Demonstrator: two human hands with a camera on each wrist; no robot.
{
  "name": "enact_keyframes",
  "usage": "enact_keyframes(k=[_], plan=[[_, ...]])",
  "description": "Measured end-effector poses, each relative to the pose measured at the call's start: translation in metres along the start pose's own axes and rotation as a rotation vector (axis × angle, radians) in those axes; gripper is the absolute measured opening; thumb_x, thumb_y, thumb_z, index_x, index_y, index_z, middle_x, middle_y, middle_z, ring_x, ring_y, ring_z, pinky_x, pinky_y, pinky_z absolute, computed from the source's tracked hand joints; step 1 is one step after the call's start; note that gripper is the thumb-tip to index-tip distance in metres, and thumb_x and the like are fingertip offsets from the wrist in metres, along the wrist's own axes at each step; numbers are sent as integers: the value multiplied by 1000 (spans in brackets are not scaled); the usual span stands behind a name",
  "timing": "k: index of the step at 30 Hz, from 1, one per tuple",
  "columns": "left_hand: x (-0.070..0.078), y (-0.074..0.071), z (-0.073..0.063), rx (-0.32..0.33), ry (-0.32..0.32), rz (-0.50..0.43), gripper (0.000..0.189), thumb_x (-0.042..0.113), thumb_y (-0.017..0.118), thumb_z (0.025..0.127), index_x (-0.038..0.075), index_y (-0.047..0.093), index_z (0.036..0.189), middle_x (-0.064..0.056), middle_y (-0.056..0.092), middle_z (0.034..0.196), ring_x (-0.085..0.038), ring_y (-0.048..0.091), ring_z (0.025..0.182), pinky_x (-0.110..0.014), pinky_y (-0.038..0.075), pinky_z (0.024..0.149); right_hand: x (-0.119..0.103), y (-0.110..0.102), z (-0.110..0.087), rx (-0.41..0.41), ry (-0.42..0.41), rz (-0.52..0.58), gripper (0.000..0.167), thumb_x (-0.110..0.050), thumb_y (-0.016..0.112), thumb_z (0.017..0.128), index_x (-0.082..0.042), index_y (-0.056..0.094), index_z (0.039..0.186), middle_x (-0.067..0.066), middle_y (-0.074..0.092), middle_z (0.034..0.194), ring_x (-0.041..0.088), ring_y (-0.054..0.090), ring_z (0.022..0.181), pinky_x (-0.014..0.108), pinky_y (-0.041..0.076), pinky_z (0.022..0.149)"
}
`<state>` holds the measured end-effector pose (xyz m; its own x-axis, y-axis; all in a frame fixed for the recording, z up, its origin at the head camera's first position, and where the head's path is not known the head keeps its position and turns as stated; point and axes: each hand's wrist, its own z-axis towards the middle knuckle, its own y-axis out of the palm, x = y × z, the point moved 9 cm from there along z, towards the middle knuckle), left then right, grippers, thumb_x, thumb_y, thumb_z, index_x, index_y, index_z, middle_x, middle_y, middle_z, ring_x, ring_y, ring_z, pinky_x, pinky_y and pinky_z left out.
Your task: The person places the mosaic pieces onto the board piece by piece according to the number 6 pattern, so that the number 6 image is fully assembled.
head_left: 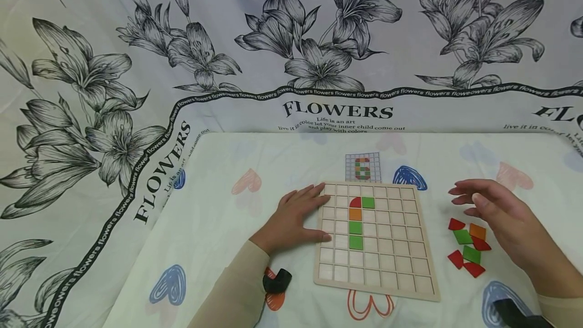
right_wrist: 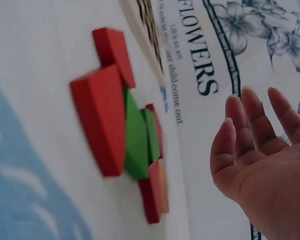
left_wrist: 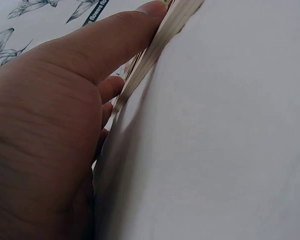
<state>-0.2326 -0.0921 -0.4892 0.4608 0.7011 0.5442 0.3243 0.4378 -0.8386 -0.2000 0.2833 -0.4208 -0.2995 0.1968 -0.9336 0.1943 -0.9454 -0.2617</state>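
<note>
A wooden grid board (head_left: 396,272) lies on the cloth in the head view. On it sit a red rounded tile (head_left: 355,202), an orange square tile (head_left: 355,214) and several green square tiles (head_left: 356,242). My left hand (head_left: 296,219) rests on the board's left edge, thumb and fingers spread; in the left wrist view the thumb (left_wrist: 125,37) touches the edge. Holding nothing, my right hand (head_left: 510,216) hovers beside a loose pile of red tiles (head_left: 474,269), green tiles (head_left: 471,254) and an orange tile (head_left: 477,231). The right wrist view shows its fingers loosely bent, apart from the red tiles (right_wrist: 100,120).
A small pattern card (head_left: 349,168) with a coloured figure on a grid lies just behind the board. The table cloth (head_left: 205,216) has printed hearts. Behind it hangs or lies a flower-printed cloth (head_left: 255,75). Black straps (head_left: 277,281) sit at the wrists.
</note>
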Motion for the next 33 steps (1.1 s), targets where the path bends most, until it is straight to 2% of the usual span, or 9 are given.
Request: enact_keyframes(k=[6, 12, 16, 20, 24, 27, 33], plan=[[0, 0, -1, -3, -1, 3, 93, 69, 78, 91, 29, 45, 169, 17, 19, 178, -5, 10, 162, -46, 11, 129, 22, -10, -4, 48, 70, -166, 37, -1, 44, 115, 0, 54, 150, 2, 64, 140, 10, 62, 120, 15, 49, 95], [1, 0, -1, -1, 4, 1, 93, 68, 78, 91, 29, 45, 169, 16, 19, 178, -5, 10, 162, -47, 10, 129, 37, -17, -7, 60, 112, -196, 34, -4, 48, 115, -4, 58, 148, -5, 67, 135, 5, 64, 116, 12, 50, 93], [0, 0, -1, -4, -1, 5, 93, 69, 78, 91, 30, 45, 169, 16, 18, 178, -5, 9, 162, -47, 10, 129, 49, -20, -9, 53, 179, -204, 33, -8, 53, 115, -8, 59, 147, -11, 68, 130, -1, 64, 113, 10, 50, 90], [0, 1, 0, -7, -4, 6, 93, 69, 78, 91, 30, 45, 169, 17, 18, 178, -4, 9, 162, -46, 10, 129, 61, -20, -11, 33, 257, -256, 35, -15, 58, 114, -5, 57, 147, -13, 69, 125, -6, 63, 110, 9, 50, 87], [-1, 1, 0, -8, -6, 4, 94, 69, 78, 91, 30, 45, 169, 17, 18, 178, -4, 9, 162, -46, 10, 129, 69, -15, -11, -21, 314, -334, 40, -19, 67, 111, -2, 58, 146, -9, 70, 122, -2, 65, 103, 12, 52, 82], [-1, 1, 0, -5, -4, 1, 94, 69, 78, 91, 30, 45, 169, 17, 18, 178, -3, 8, 162, -47, 10, 129, 71, -13, -10, -53, 324, -381, 43, -19, 75, 106, -2, 62, 143, 2, 71, 121, 2, 65, 98, 12, 51, 80], [-1, 2, 1, -3, -3, 3, 94, 69, 79, 90, 31, 45, 169, 17, 18, 178, -3, 9, 162, -47, 10, 129, 71, -12, -10, -69, 321, -484, 44, -23, 85, 98, -4, 69, 134, 12, 69, 125, -6, 59, 99, 8, 44, 81]])
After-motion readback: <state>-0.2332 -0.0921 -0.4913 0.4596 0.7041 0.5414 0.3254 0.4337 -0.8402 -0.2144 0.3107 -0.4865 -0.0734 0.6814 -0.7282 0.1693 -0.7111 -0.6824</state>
